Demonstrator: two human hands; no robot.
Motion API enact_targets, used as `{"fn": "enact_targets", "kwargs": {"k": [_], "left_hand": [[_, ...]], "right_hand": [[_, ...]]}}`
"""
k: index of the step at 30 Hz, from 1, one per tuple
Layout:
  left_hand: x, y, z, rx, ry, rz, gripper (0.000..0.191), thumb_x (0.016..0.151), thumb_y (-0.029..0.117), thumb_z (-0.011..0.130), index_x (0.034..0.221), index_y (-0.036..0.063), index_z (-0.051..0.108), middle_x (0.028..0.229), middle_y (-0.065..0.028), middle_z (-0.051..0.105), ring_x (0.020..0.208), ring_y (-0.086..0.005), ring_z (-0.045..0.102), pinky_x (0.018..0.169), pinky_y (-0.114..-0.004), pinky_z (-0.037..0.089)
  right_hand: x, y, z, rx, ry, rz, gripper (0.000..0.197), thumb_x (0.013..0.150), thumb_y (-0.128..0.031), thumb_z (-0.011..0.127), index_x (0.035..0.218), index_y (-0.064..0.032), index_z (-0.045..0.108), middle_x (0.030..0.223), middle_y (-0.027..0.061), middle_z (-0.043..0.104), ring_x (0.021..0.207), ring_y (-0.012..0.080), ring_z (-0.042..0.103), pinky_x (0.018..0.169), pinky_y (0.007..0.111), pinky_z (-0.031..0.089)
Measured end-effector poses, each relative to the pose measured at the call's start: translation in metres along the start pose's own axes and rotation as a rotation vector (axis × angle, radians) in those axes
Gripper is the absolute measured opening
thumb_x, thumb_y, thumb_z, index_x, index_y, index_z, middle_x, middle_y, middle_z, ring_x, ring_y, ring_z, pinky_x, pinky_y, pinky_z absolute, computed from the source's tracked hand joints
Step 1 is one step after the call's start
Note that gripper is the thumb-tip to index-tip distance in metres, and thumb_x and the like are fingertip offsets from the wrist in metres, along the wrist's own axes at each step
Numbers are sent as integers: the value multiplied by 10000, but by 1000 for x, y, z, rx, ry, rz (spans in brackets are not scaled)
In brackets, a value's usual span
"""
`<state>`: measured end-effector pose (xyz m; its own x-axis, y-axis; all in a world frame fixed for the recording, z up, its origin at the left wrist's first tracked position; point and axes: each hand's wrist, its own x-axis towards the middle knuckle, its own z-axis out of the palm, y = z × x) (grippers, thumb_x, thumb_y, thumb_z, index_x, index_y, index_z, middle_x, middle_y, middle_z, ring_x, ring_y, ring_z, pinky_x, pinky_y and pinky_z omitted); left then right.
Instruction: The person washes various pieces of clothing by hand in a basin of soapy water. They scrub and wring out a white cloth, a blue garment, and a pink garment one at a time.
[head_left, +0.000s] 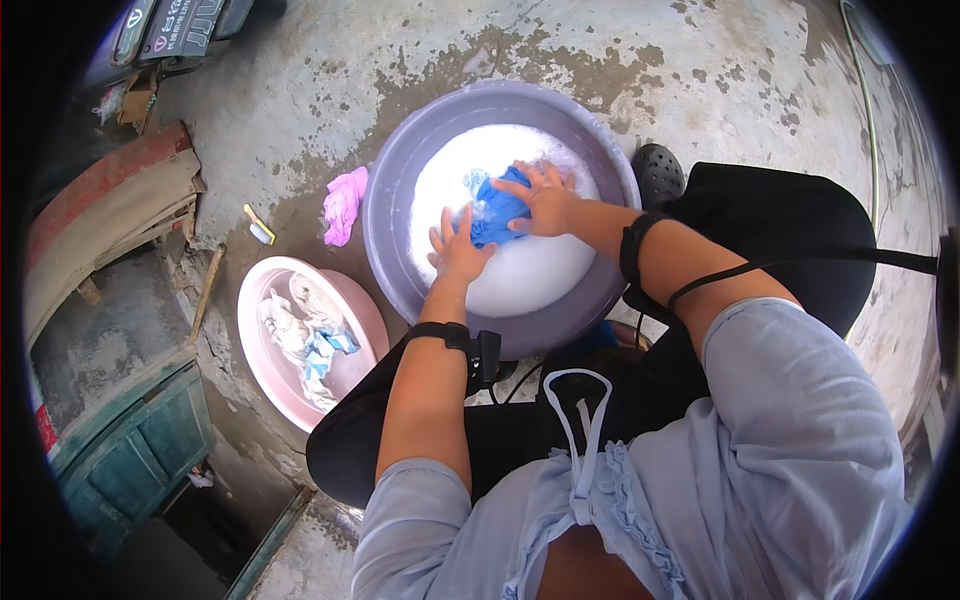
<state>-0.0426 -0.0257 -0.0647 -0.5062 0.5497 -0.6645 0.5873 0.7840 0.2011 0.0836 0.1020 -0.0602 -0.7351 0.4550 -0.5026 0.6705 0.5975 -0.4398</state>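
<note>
A large purple plastic basin (504, 337) stands on the floor in front of me, filled with white soap suds (517, 277). In the middle of the foam lies a wet blue cloth (499, 210), partly sunk in the suds. My left hand (459, 251) rests at the cloth's near left edge, fingers spread. On the cloth's right side my right hand (546, 201) is laid flat with its fingers apart. Neither hand has closed on the fabric. What lies under the foam is hidden.
Left of the basin are a crumpled pink cloth (346, 206) and a small scrubbing brush (259, 226). A pink basin (373, 311) holds white and blue wet laundry (319, 349). A dark clog (658, 174) is at the right rim. Wet patches mark the concrete floor (300, 90).
</note>
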Motion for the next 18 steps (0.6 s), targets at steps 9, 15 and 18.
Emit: {"fn": "enact_targets", "kwargs": {"k": [9,15,18], "left_hand": [[38,-29,48,348,-358,-111,467,774,185,439,1232,91,431,1379,-129,211,1263,-340,187,999,-454,221],[87,-43,60,40,-365,4,399,784,163,403,1154,48,497,1170,-178,485,1063,-282,490,884,-369,379],[100,-43,45,-420,-124,-103,315,793,170,420,1045,30,545,980,-143,558,904,-218,542,709,-337,445]], "right_hand": [[41,6,37,-261,-476,-18,523,841,-373,415,1323,-314,222,1399,79,127,1258,370,143,969,497,272],[90,7,42,-201,-559,144,367,805,-246,479,1152,-137,436,1170,93,419,1097,228,384,894,364,363],[103,14,31,-130,-11,-202,276,781,-211,509,1031,-96,525,1030,93,518,971,216,485,838,339,399]]}}
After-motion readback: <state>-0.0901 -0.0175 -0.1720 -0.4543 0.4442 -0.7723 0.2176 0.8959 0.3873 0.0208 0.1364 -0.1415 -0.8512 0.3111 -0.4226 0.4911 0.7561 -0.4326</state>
